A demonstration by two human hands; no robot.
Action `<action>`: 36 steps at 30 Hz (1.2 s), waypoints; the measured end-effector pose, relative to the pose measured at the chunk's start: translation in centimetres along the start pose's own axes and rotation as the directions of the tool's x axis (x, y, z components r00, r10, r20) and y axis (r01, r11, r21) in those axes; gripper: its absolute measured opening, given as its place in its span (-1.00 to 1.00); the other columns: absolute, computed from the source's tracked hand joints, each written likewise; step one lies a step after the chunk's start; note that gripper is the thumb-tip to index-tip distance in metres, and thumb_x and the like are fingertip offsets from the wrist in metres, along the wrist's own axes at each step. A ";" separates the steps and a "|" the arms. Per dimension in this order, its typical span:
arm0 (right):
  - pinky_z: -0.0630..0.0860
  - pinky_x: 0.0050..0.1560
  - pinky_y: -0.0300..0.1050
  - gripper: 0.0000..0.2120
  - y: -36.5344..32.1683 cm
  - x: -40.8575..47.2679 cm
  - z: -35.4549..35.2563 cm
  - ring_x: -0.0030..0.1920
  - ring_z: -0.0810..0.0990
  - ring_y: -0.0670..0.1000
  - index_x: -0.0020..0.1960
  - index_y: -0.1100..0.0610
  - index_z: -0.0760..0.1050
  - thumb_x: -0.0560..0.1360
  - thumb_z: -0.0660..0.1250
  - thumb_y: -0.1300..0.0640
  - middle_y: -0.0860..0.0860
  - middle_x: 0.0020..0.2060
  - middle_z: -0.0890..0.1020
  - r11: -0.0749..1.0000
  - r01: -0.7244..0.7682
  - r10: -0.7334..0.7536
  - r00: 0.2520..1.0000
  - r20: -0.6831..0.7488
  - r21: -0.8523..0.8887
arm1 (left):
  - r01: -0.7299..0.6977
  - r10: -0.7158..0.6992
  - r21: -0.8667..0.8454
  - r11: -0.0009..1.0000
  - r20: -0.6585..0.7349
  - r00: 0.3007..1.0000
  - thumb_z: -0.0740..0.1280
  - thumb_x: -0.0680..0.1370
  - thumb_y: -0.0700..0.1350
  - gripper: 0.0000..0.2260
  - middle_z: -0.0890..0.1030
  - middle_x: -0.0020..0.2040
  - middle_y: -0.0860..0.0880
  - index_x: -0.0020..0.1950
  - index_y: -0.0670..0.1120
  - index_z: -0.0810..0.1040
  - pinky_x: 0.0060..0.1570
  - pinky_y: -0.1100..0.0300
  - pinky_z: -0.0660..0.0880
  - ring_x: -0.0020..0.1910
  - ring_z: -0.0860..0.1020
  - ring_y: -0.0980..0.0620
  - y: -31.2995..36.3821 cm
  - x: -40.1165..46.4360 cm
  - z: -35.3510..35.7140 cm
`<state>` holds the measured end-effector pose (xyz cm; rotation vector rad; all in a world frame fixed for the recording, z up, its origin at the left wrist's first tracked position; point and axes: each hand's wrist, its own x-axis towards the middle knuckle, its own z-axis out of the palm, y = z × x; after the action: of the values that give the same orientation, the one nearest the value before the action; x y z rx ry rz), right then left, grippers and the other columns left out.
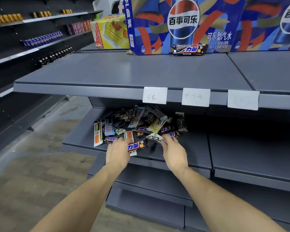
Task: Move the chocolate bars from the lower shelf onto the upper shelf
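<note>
Head view: lower shelf point(187, 148) holds piled chocolate bars point(141, 124).

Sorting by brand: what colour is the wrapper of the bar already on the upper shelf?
Dark brown, with a blue-and-red logo; the Snickers bar shows in the head view.

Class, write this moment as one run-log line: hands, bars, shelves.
left hand: grips Snickers bar | right hand: pinches pale wrapper | pile: on lower shelf | upper shelf: one bar
</note>
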<state>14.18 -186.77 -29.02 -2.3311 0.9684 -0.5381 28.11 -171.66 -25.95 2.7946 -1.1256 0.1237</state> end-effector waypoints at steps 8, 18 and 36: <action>0.52 0.03 -0.04 -0.59 -0.8 -1.5 -1.7 0.12 0.51 0.14 0.43 -0.13 0.32 0.59 0.12 0.01 0.00 0.33 0.36 0.984 -0.043 0.065 0.990 0.126 -0.175 | -0.100 0.098 -0.088 0.991 -0.029 0.995 0.36 0.49 -0.30 -0.52 0.53 0.18 0.02 0.33 0.13 0.49 0.16 0.14 0.39 0.11 0.48 -0.04 -0.1 -0.1 -0.1; 0.54 -0.08 -0.03 -0.50 -2.6 -5.4 -2.6 -0.06 0.60 0.11 0.33 0.04 0.19 0.50 0.36 0.05 0.02 0.02 0.57 0.947 -0.082 0.128 0.983 0.133 -0.311 | -0.197 0.195 -0.150 0.969 -0.031 0.980 0.38 0.51 -0.20 -0.59 0.52 0.16 0.03 0.31 0.13 0.50 0.18 0.12 0.41 0.12 0.49 -0.03 -1.4 -2.5 -0.8; 0.54 0.00 -0.11 -0.55 -0.3 -14.4 -10.3 0.05 0.56 -0.06 0.39 -0.11 0.38 0.54 0.34 -0.13 -0.14 0.15 0.52 0.937 -0.144 0.101 0.984 -0.149 -0.319 | -0.424 0.416 -0.200 0.883 -0.079 0.906 0.37 0.51 -0.13 -0.62 0.44 0.15 0.06 0.31 0.09 0.46 0.09 0.12 0.46 0.09 0.48 0.01 5.7 -7.1 -3.0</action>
<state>-0.82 -179.43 -23.03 -2.5263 1.3460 -0.5155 18.93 -170.40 -23.38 2.3156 -1.6163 0.0841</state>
